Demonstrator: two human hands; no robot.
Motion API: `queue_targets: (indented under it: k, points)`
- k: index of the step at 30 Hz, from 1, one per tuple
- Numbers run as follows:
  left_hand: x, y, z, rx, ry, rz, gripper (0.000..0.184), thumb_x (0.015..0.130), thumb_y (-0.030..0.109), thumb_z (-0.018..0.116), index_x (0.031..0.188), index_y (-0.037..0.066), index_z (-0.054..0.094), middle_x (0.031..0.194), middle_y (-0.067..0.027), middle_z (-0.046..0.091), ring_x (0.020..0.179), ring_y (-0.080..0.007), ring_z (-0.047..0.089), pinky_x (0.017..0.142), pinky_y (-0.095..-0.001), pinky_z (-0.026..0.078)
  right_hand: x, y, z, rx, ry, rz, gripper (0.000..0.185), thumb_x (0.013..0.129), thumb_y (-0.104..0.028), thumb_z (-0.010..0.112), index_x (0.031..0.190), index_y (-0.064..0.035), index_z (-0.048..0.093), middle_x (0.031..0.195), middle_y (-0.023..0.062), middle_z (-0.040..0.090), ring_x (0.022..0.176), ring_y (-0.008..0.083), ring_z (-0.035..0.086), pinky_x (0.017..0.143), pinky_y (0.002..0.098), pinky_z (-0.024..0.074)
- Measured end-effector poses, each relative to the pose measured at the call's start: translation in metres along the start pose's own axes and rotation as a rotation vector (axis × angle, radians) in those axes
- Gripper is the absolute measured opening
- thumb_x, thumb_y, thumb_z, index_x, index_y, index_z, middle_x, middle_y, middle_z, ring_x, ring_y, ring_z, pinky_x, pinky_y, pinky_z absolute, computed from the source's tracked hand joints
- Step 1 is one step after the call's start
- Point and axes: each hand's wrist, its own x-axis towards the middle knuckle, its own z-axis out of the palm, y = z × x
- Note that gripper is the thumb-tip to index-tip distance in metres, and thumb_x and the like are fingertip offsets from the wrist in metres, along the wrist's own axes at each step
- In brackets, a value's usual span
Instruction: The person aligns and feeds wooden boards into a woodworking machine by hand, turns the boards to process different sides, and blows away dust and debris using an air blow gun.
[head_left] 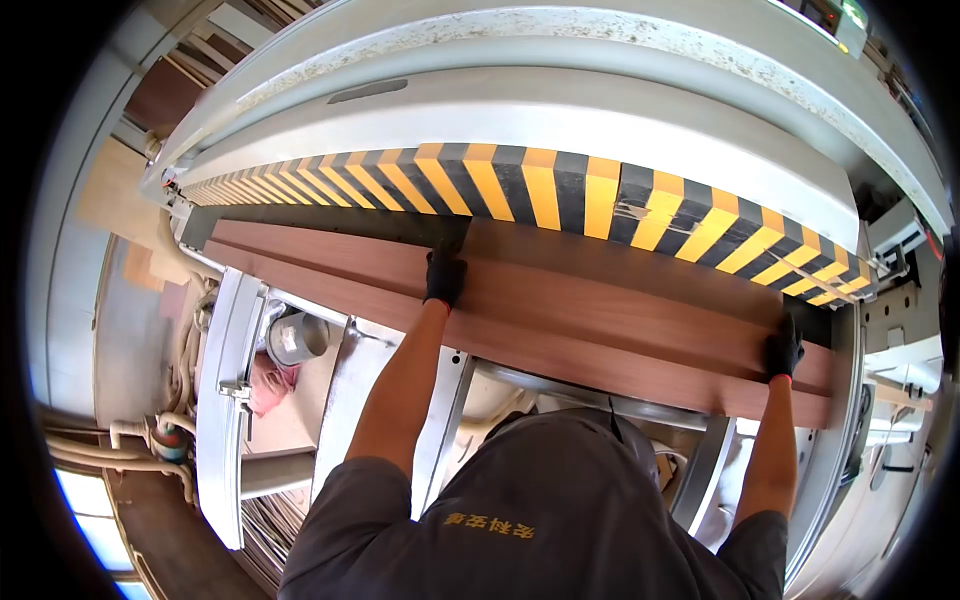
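Observation:
Long reddish-brown boards [600,310] lie across the machine bed, their far side under a beam with a black-and-yellow striped edge [540,188]. My left hand [445,278], in a black glove, rests on the boards left of the middle, its fingers curled at a board's edge. Near the right end of the boards is my right hand [785,348], also in a black glove, its fingers partly hidden against the dark gap. The boards overlap in steps, the nearest one jutting out toward my body.
Metal support arms [233,400] extend toward me beneath the boards. A grey bucket [298,338] and a pink cloth or bag [270,385] sit below at the left. Hoses [110,455] run along the far left. A metal rail [845,380] stands at the right.

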Motion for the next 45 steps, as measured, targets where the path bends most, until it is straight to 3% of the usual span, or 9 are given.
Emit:
queue_targets:
  k: [4,6,16,23,29,34,40,44,45]
  points:
    - [0.003,0.023,-0.006,0.329,-0.15,-0.016,0.062,0.08,0.012,0.067,0.14,0.012,0.054,0.131,-0.0144,0.06,0.131,-0.0365,0.047,0.111,-0.0473,0.032,-0.001,0.005,-0.004,0.029,-0.025,-0.008,0.077,0.079,-0.01,0.063,0.153,-0.0168,0.043,0.145,0.0117,0.056,0.137,0.0305,0.045,0.11,0.0478,0.0289]
    - [0.0,0.03,-0.009,0.265,-0.163,0.003,0.062,0.08,0.013,0.067,0.14,0.011,0.053,0.132,-0.014,0.06,0.132,-0.0371,0.046,0.112,-0.0484,0.031,-0.003,0.016,-0.002,0.211,-0.002,-0.08,0.076,0.078,-0.01,0.063,0.152,-0.0165,0.045,0.145,0.0114,0.056,0.136,0.0289,0.046,0.109,0.0471,0.0285]
    - [0.001,0.008,0.001,0.275,-0.112,0.062,0.066,0.08,0.019,0.072,0.142,0.013,0.052,0.141,-0.0137,0.055,0.136,-0.0365,0.043,0.114,-0.0516,0.028,-0.003,-0.004,-0.009,0.072,-0.05,0.032,0.072,0.078,-0.009,0.066,0.148,-0.018,0.051,0.146,0.0081,0.057,0.137,0.0287,0.045,0.111,0.0494,0.0246]
    - [0.011,-0.028,0.008,0.207,-0.165,0.11,0.069,0.08,0.021,0.073,0.145,0.014,0.052,0.142,-0.014,0.054,0.134,-0.0355,0.046,0.112,-0.0545,0.028,-0.01,-0.003,-0.012,0.232,0.01,-0.046,0.073,0.076,-0.007,0.067,0.147,-0.0189,0.053,0.146,0.0074,0.057,0.142,0.0303,0.041,0.116,0.0495,0.0183]
    - [0.017,-0.055,0.019,-0.077,-0.143,0.011,0.072,0.077,0.009,0.075,0.145,0.011,0.052,0.142,-0.014,0.054,0.129,-0.0357,0.05,0.11,-0.0476,0.037,-0.01,-0.017,-0.028,0.252,-0.05,-0.02,0.07,0.077,-0.005,0.065,0.145,-0.0199,0.056,0.145,0.0071,0.058,0.142,0.0284,0.041,0.116,0.0506,0.0177]
    - [0.015,-0.043,0.015,-0.364,-0.152,-0.124,0.068,0.078,-0.001,0.072,0.143,0.009,0.053,0.137,-0.0136,0.056,0.122,-0.0308,0.053,0.09,-0.0379,0.056,-0.013,-0.022,-0.03,0.22,-0.06,-0.044,0.066,0.079,-0.005,0.063,0.142,-0.0205,0.057,0.144,0.0068,0.059,0.142,0.0275,0.042,0.116,0.0526,0.0178]
    - [0.011,-0.02,0.01,-0.583,-0.132,-0.314,0.054,0.083,0.002,0.069,0.135,0.008,0.057,0.123,-0.0099,0.061,0.113,-0.0257,0.058,0.082,-0.0365,0.057,-0.012,-0.025,-0.016,0.187,-0.009,-0.064,0.062,0.079,-0.003,0.059,0.139,-0.0183,0.059,0.142,0.0068,0.06,0.138,0.0264,0.046,0.116,0.0537,0.0196]
    - [0.021,-0.099,0.035,-0.01,-0.196,0.009,0.051,0.092,0.004,0.059,0.142,0.011,0.055,0.137,-0.0089,0.058,0.109,-0.0187,0.061,0.085,-0.0338,0.057,-0.011,-0.024,-0.019,0.318,-0.022,-0.116,0.059,0.077,0.002,0.054,0.133,-0.0123,0.064,0.136,0.0084,0.064,0.134,0.0264,0.05,0.115,0.0464,0.027]
    - [0.016,-0.077,0.034,-0.578,-0.184,-0.184,0.042,0.093,0.013,0.06,0.135,0.01,0.059,0.13,-0.0107,0.061,0.107,-0.0237,0.062,0.085,-0.0405,0.054,-0.011,-0.026,-0.022,0.33,-0.054,-0.115,0.059,0.076,0.004,0.052,0.131,-0.0105,0.065,0.134,0.0092,0.065,0.132,0.0265,0.051,0.114,0.0432,0.0294]
